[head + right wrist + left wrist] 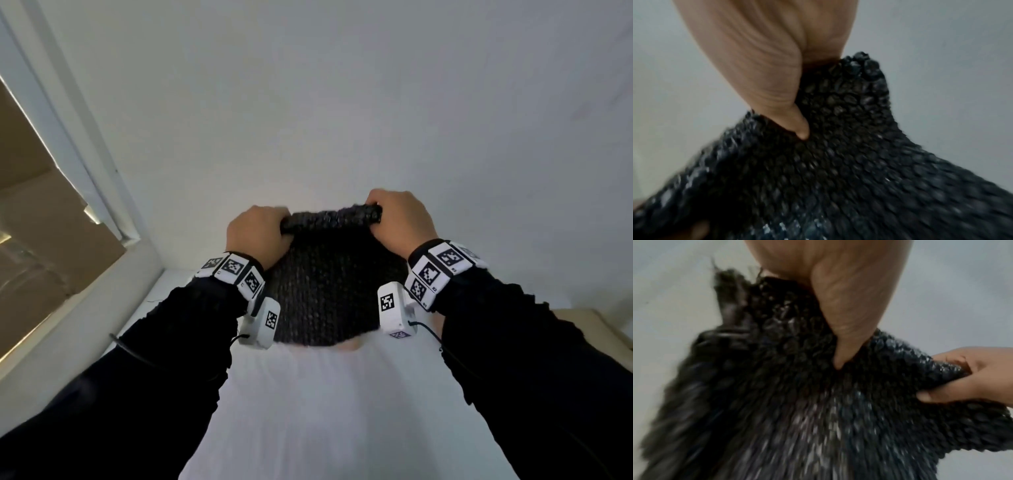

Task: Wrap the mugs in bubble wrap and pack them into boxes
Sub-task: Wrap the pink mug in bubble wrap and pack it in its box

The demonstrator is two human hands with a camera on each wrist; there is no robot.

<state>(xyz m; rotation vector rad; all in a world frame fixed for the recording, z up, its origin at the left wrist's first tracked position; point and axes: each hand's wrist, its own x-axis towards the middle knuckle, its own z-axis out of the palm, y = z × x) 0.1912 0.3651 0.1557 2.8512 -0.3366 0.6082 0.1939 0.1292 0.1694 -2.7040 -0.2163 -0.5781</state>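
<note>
A sheet of black bubble wrap (329, 284) hangs in the air in front of the wall, held up by its top edge. My left hand (258, 233) grips the top left corner, fingers curled over the edge. My right hand (399, 219) grips the top right corner the same way. In the left wrist view my left hand (838, 308) has its thumb pressed into the bubble wrap (807, 402), and the right hand (970, 382) pinches the far corner. The right wrist view shows my right hand (777, 73) with its thumb on the bubble wrap (838, 162). No mug is in view.
A white table surface (342, 411) lies below the hanging sheet, against a plain white wall (342, 102). A brown cardboard box (37, 212) sits beyond the table's left edge. A tan surface (589, 325) shows at the right edge.
</note>
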